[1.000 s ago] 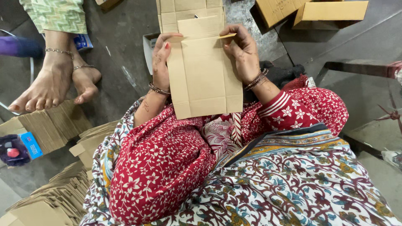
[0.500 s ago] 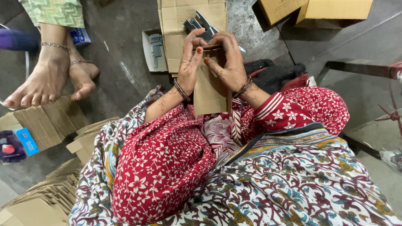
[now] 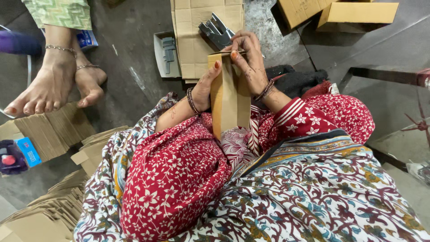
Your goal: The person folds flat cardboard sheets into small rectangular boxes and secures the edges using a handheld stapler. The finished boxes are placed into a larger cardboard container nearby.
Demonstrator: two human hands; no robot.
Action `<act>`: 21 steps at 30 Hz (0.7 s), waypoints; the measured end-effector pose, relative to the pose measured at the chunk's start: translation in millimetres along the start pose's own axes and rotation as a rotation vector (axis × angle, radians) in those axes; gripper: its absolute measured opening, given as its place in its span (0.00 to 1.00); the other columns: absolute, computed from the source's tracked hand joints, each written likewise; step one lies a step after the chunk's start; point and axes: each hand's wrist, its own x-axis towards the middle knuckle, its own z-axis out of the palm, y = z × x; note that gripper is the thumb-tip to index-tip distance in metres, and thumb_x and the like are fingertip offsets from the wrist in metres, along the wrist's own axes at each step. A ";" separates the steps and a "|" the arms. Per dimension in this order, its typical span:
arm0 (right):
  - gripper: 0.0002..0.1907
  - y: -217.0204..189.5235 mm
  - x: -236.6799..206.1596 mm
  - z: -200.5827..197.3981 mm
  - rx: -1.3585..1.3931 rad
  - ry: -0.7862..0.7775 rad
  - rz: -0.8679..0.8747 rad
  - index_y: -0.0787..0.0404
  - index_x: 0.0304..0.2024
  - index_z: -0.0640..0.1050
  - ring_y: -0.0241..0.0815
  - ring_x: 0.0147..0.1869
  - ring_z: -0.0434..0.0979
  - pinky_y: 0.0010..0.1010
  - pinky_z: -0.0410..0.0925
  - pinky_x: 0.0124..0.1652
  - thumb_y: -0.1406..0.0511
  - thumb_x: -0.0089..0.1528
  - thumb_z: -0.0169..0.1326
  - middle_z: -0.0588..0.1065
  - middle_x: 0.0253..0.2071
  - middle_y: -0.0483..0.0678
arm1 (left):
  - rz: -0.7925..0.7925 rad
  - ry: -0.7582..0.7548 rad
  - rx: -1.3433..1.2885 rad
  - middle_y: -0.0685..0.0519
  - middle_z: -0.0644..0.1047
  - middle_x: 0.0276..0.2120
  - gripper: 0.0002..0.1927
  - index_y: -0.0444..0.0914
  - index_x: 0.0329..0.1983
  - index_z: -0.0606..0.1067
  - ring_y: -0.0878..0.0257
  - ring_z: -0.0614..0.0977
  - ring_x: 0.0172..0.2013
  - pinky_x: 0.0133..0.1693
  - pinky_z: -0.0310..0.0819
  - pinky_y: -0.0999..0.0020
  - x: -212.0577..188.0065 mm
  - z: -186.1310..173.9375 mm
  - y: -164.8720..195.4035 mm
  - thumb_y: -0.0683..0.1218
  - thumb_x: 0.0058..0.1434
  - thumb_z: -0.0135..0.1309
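Note:
I hold a small brown cardboard box (image 3: 229, 101) upright over my lap, squared into a tall sleeve. My left hand (image 3: 207, 86) grips its left side, thumb against the top corner. My right hand (image 3: 250, 60) is curled over the top right edge, fingers pressing on the top flap. A metal stapler (image 3: 216, 30) lies just beyond the box on a flat sheet of cardboard (image 3: 190, 40).
Another person's bare feet (image 3: 53, 85) rest on the floor at the upper left. Stacks of flat cardboard blanks (image 3: 45, 130) lie at the left and lower left. Assembled boxes (image 3: 354, 12) stand at the top right. A small grey tray (image 3: 165, 54) sits beside the cardboard sheet.
The flat cardboard blank I held spread wide has been folded up into a narrow upright box. Both hands have closed in on its top.

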 end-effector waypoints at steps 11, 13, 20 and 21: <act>0.32 0.4 10.6 -4.6 -1.001 -0.064 0.003 0.59 0.65 0.65 0.55 0.66 0.66 0.49 0.58 0.64 0.57 0.62 0.57 0.67 0.63 0.59 | 0.554 0.079 0.051 0.44 0.75 0.57 0.36 0.38 0.66 0.66 0.55 0.81 0.54 0.55 0.81 0.58 -19.5 -16.3 57.4 0.68 0.68 0.51; 0.44 -1.1 14.8 -6.6 -1.183 -0.190 0.153 0.60 0.68 0.59 0.58 0.60 0.67 0.51 0.62 0.56 0.54 0.56 0.64 0.66 0.61 0.61 | 0.599 0.052 0.061 0.45 0.74 0.58 0.35 0.39 0.67 0.64 0.58 0.79 0.55 0.55 0.79 0.62 -23.4 -19.7 67.3 0.66 0.68 0.54; 0.46 -4.2 15.9 -11.7 -0.978 -0.187 0.311 0.59 0.66 0.64 0.56 0.56 0.74 0.44 0.69 0.52 0.54 0.51 0.68 0.72 0.52 0.58 | 0.639 0.014 0.259 0.49 0.72 0.57 0.36 0.41 0.62 0.63 0.60 0.77 0.58 0.57 0.75 0.67 -34.4 -25.0 84.9 0.64 0.62 0.64; 0.44 -4.4 16.8 -13.0 -0.901 -0.141 0.266 0.60 0.64 0.66 0.55 0.56 0.75 0.43 0.69 0.52 0.54 0.50 0.68 0.73 0.52 0.57 | 0.658 0.018 0.293 0.49 0.72 0.55 0.37 0.40 0.62 0.64 0.60 0.77 0.57 0.57 0.74 0.67 -35.2 -26.2 88.3 0.64 0.62 0.65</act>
